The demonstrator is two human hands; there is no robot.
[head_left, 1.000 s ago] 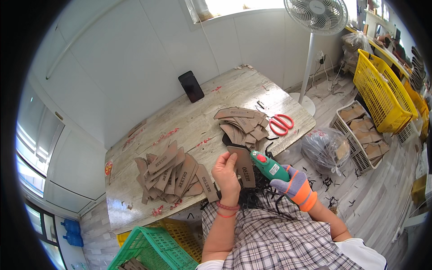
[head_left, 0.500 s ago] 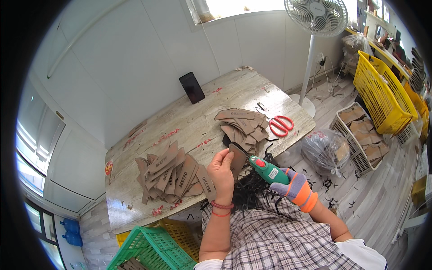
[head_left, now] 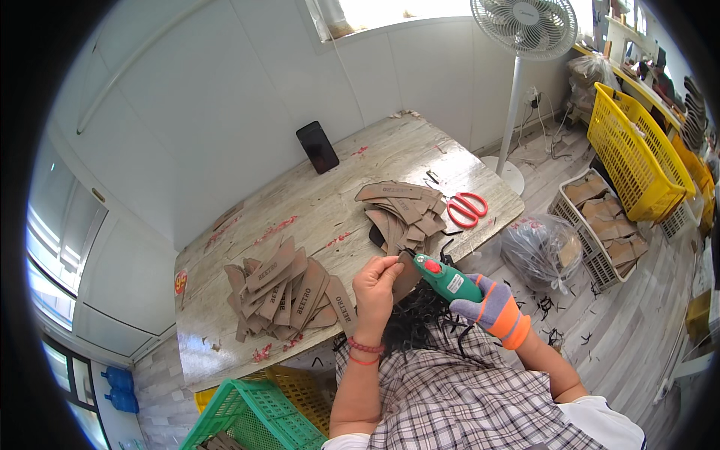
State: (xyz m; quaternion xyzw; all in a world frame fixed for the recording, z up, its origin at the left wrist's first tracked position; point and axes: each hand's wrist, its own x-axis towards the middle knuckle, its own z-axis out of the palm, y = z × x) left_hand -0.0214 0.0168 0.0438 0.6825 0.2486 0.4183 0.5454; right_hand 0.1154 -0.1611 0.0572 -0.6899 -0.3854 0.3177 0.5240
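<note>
Between the bare thumb and fingers of my left hand point(head_left: 375, 294) is a flat brown cut piece point(head_left: 406, 279) with a curved edge, above the table's front edge. My right hand point(head_left: 491, 309), in a purple and orange work glove, is wrapped round a green handheld electric cutter point(head_left: 456, 283) with a red button. The cutter's head meets the upper right edge of the held piece; my fingers and the tool hide part of the contact. A fanned pile of printed brown pieces point(head_left: 281, 289) lies left of my left hand. Another brown pile point(head_left: 405, 208) lies beyond the cutter.
Red-handled scissors point(head_left: 466, 210) lie right of the far pile. Black trimmed strips point(head_left: 420, 319) heap on my checked apron point(head_left: 465, 397). A phone point(head_left: 317, 147) leans on the wall. A green crate point(head_left: 251, 412) stands below the table; a fan point(head_left: 517, 90) and yellow basket point(head_left: 637, 150) stand right.
The held brown piece has turned and shifted slightly right and down with my left fingers. The cutter has moved slightly up and left, its head now along the piece's upper edge.
</note>
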